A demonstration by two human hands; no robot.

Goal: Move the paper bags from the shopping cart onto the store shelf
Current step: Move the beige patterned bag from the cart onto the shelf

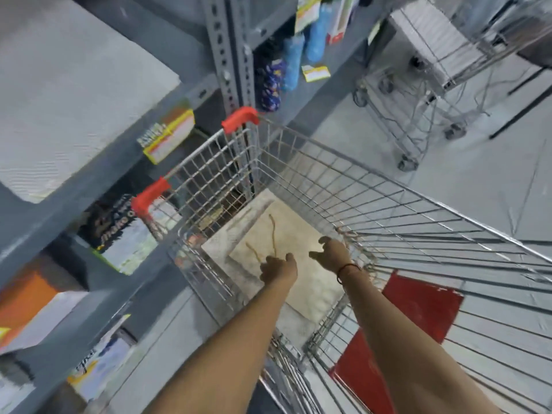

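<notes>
The grey steel store shelf (125,162) runs along off to the left of the fingers, slotted upright post and flat ledges, with a pale textured stack on the upper level. The shopping cart (373,204) is shiny wire grid with red plastic corner caps, top wide open, so lots of room above the basket, but its wire walls box the hands in on all sides. Flat on the cart floor, right under the fingertips, lie the paper bags (298,234), beige, matte, twisted cord handles. Left hand (276,268) hovers over a handle, fingers curled, can't tell if they grip. Right hand (330,252) has fingers spread apart, holding nothing.
</notes>
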